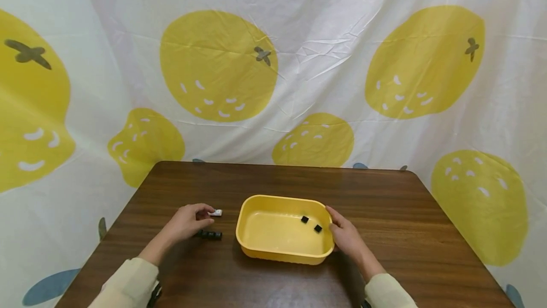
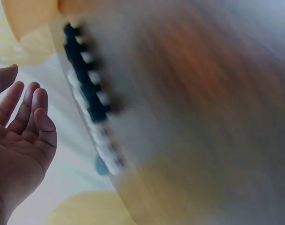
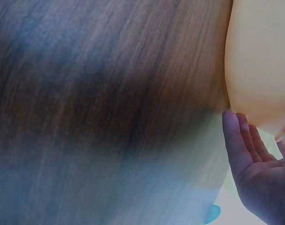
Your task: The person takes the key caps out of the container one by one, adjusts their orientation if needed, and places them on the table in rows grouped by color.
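Observation:
A yellow plastic tray point(image 1: 256, 251) stands on the table, with two small black cubes point(image 1: 305, 219) inside near its right end. My right hand point(image 1: 347, 238) grips the tray's right end, its thumb at the rim and the other fingers point(image 3: 236, 136) along the outer wall. To the left of the tray, my left hand point(image 1: 191, 221) hovers by a row of small black blocks point(image 2: 87, 77) and a row of white blocks point(image 1: 218, 212). Its fingers are loosely bent, and the left wrist view shows nothing held. From the head view, that hand hides much of both rows.
The brown wooden table point(image 1: 273, 180) has rounded far corners. Behind it hangs a white curtain point(image 1: 307, 61) printed with yellow lemons. Parts of dark wrist gear point(image 1: 155, 294) show under the left sleeve.

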`<state>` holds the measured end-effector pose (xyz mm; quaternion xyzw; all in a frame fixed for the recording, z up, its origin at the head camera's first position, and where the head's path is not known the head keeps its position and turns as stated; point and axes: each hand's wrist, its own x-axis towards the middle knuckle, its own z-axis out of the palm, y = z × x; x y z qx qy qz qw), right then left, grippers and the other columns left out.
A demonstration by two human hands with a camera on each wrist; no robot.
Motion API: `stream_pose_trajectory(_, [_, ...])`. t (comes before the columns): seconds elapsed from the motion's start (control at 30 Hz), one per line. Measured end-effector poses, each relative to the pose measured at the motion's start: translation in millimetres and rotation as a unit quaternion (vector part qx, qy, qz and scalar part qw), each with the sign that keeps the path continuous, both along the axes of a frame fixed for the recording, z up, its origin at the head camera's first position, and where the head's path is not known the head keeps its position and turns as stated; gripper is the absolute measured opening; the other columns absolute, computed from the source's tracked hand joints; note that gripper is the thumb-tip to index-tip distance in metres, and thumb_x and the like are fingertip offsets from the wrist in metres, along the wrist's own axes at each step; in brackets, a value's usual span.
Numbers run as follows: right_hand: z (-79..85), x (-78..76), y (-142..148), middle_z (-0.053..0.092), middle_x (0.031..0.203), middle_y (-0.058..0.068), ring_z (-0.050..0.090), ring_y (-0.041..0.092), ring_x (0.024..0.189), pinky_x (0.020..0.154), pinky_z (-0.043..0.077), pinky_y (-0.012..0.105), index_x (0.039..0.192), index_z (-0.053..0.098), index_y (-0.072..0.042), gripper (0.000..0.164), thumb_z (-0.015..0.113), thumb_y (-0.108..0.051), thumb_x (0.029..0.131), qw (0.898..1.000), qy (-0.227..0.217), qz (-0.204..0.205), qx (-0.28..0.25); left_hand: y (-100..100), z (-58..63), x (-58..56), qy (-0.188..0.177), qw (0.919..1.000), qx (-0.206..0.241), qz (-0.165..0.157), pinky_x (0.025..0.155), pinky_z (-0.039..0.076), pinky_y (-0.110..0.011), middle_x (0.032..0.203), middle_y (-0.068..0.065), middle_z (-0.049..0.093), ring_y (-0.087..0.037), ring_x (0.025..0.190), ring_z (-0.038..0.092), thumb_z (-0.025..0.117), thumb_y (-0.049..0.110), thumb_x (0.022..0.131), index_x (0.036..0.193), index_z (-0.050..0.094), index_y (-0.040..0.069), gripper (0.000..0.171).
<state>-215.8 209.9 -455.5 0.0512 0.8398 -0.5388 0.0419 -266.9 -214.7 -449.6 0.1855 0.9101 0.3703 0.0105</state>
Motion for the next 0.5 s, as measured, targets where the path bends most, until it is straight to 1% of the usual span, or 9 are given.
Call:
stream_pose_trajectory(0.17, [-0.3, -0.7, 1.0, 0.046, 0.141, 0.029, 0.061, 0.024, 0.062, 0.057, 0.054, 0.041, 0.155, 0.033, -0.009, 0.053, 0.039, -0.007, 0.102, 1.0, 0.002, -0.001, 0.001, 33.2, 7.7, -10.2, 0.018, 0.9993, 0.012, -0.03, 0.071, 0.049, -0.034, 0.092, 0.0, 0.065, -0.015, 0.082, 0.058, 0.07, 0.016, 0.092, 0.114, 0.069, 0.002, 0.026])
stream_pose_trajectory(0.3, [-0.9, -1.5, 1.2, 0.046, 0.14, 0.029, 0.062, 0.024, 0.062, 0.057, 0.054, 0.041, 0.155, 0.033, -0.009, 0.053, 0.039, -0.006, 0.102, 1.0, 0.006, 0.0, -0.009, 68.8, 14.5, -16.2, 0.026, 0.9976, 0.018, -0.061, 0.073, 0.05, -0.033, 0.093, -0.002, 0.065, -0.015, 0.083, 0.058, 0.07, 0.014, 0.091, 0.113, 0.069, 0.001, 0.026])
stream_pose_trajectory(0.4, [-1.6, -1.4, 0.9, 0.047, 0.139, 0.029, 0.062, 0.024, 0.062, 0.056, 0.054, 0.039, 0.155, 0.033, -0.008, 0.053, 0.039, -0.006, 0.102, 1.0, 0.008, 0.0, -0.017, 98.9, 15.4, -18.3, 0.038, 0.995, 0.005, -0.092, 0.072, 0.049, -0.031, 0.092, -0.002, 0.065, -0.015, 0.082, 0.058, 0.07, 0.013, 0.09, 0.111, 0.07, -0.001, 0.025])
stream_pose_trajectory(0.5, [-2.7, -0.6, 0.8, 0.049, 0.137, 0.029, 0.061, 0.023, 0.06, 0.055, 0.054, 0.038, 0.154, 0.034, -0.009, 0.053, 0.04, -0.006, 0.102, 1.0, 0.008, 0.0, -0.021, 128.9, 10.6, -20.3, 0.05, 0.991, -0.015, -0.123, 0.073, 0.049, -0.031, 0.091, -0.003, 0.066, -0.017, 0.081, 0.059, 0.07, 0.013, 0.09, 0.11, 0.071, -0.001, 0.024])
